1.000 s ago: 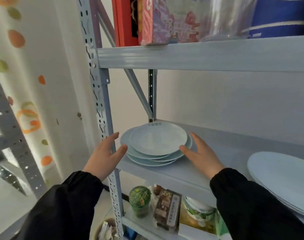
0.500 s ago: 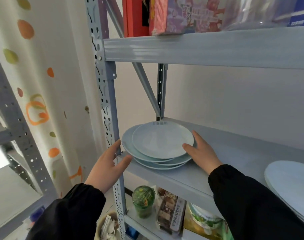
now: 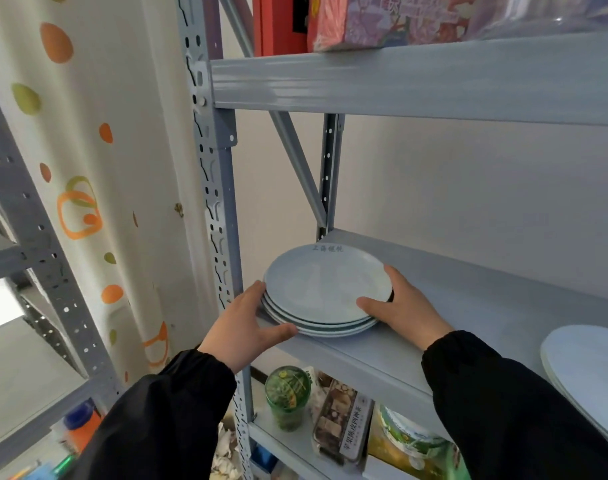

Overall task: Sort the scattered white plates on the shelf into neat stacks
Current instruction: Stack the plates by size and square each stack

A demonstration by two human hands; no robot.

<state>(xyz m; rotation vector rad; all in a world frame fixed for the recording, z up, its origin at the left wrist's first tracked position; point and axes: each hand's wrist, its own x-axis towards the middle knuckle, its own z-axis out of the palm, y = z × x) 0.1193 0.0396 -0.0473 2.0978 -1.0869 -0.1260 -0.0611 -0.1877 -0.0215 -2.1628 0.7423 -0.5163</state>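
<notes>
**Desk:** What are the fingers (image 3: 258,292) doing?

**Photographer:** They are spread and fairly straight, not closed round anything. The left hand (image 3: 241,327) presses the left rim of the stack of white plates (image 3: 325,289), its thumb along the front edge. The right hand (image 3: 404,313) brackets the opposite rim, its thumb lying on the top plate.

**Desk:** Where does the stack sit?

**Photographer:** At the left end of the middle shelf (image 3: 468,306), just beside the perforated upright (image 3: 215,202). Its lower rims show slightly stepped at the front.

**Desk:** How is this step done well?

**Photographer:** Probably with even, gentle pressure from both sides until the rims line up. The stack sits near the front lip, so it looks safer to nudge it backward than toward the edge.

**Desk:** And the surroundings?

**Photographer:** A second pile of plates (image 3: 590,368) lies well apart at the right. Colourful boxes (image 3: 382,19) crowd the shelf above, and a green-lidded jar (image 3: 288,396) and packets stand below. A spotted curtain (image 3: 70,168) hangs at the left, and a pale wall (image 3: 468,185) is behind.
</notes>
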